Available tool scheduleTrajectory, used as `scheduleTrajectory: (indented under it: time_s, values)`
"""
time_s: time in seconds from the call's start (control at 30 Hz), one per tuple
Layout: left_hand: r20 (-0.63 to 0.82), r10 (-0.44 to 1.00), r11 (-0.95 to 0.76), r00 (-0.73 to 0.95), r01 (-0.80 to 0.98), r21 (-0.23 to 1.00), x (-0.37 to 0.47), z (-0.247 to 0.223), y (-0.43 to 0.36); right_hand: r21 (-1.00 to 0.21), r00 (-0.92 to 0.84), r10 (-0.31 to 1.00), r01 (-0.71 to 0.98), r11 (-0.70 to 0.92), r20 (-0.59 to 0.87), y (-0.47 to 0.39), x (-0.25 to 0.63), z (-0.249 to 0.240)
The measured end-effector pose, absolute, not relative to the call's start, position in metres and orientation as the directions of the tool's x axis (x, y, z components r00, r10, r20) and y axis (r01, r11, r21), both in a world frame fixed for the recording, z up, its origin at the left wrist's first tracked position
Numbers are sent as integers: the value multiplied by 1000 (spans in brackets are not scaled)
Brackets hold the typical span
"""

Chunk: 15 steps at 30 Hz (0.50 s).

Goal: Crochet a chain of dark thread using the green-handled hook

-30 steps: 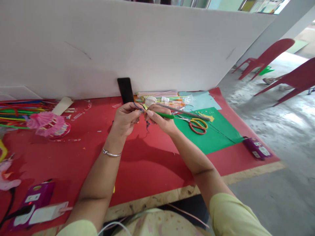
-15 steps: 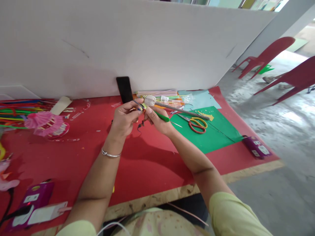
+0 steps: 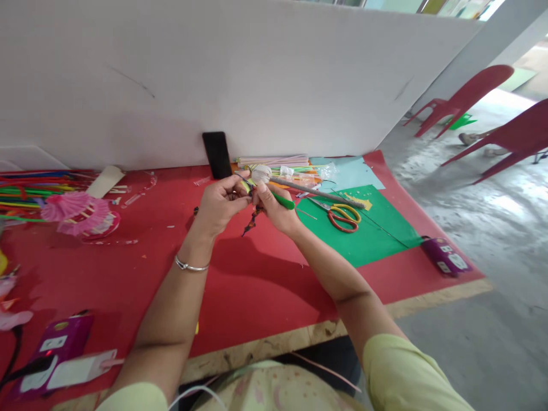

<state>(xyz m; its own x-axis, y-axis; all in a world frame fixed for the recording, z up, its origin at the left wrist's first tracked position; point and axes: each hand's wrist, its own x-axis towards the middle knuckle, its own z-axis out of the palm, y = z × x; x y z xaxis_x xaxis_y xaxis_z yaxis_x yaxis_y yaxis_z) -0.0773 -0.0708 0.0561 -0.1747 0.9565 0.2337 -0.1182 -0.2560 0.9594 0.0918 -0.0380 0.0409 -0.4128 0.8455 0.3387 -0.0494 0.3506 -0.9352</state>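
My left hand [image 3: 222,206] is closed in a pinch, with dark yarn [image 3: 240,176] running over its fingers at the fingertips. Close against it, my right hand [image 3: 276,214] is wrapped round a green-handled crochet hook [image 3: 284,200]; a thin metal end sticks out to the right. Below the fingertips dangles a narrow dark purple and orange worked strip [image 3: 250,221]. The tip of the hook is hidden between the hands. Just beyond them lies a grey stick [image 3: 317,190] with a pale wrapped head [image 3: 260,173].
Scissors [image 3: 343,218] lie on a green sheet [image 3: 363,245] to the right. A phone [image 3: 216,155] leans on the white board [image 3: 257,74]. At left are a pink pleated paper craft [image 3: 77,212] and coloured sticks [image 3: 29,194]. Purple power boxes [image 3: 445,255] sit at both sides of the red table [image 3: 265,308].
The dangling strip now hangs lower and shows more of its length. My left fingers have curled in closer to my right hand; the hook has shifted slightly left.
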Motion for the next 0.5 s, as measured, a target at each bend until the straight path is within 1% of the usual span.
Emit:
scheduleTrajectory:
  time_s: [0.07,0.17,0.3,0.37,0.43,0.5]
  values:
    - [237,953,-258,-190,-96,961,-77,55,-71,-941,-395,858,-53,335,328,-36,92,41]
    - [304,922,-321,-239,-36,946,-76,54,-73,-940,-368,871,-28,340,326,-36,91,43]
    - [434,867,-404,-246,165,900,-77,51,-73,-939,-370,873,6,343,317,-40,89,47]
    - [470,850,-415,-239,247,876,-78,50,-72,-942,-380,871,-3,335,311,-42,89,49]
    - [474,848,-414,-238,262,872,-78,50,-71,-943,-391,865,-22,333,315,-44,88,52]
    - [454,859,-405,-235,230,885,-78,50,-71,-942,-397,860,-33,334,319,-45,88,54]
